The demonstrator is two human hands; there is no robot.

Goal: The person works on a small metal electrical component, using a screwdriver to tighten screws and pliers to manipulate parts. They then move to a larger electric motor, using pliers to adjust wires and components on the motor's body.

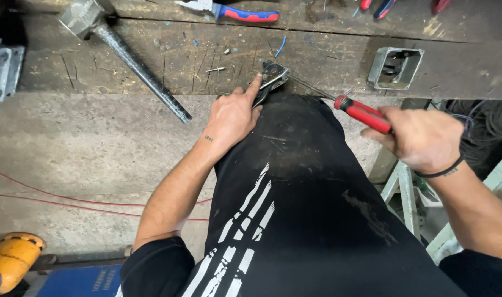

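My left hand (234, 114) presses a small metal part (274, 74) against the front edge of the worn wooden bench (152, 60), forefinger stretched along it. My right hand (421, 137) grips a screwdriver with a red handle (363, 114). Its thin shaft (311, 88) slants up and left, and its tip meets the metal part. My raised knee in black trousers (295, 165) sits just under the part.
A sledgehammer (124, 55) lies slantwise on the bench at left. Pliers with red and blue handles (234, 11) lie at the back. A metal bracket (395, 67) sits at right. A loose screw (215, 70) lies near the part. An orange power tool (12, 261) rests low left.
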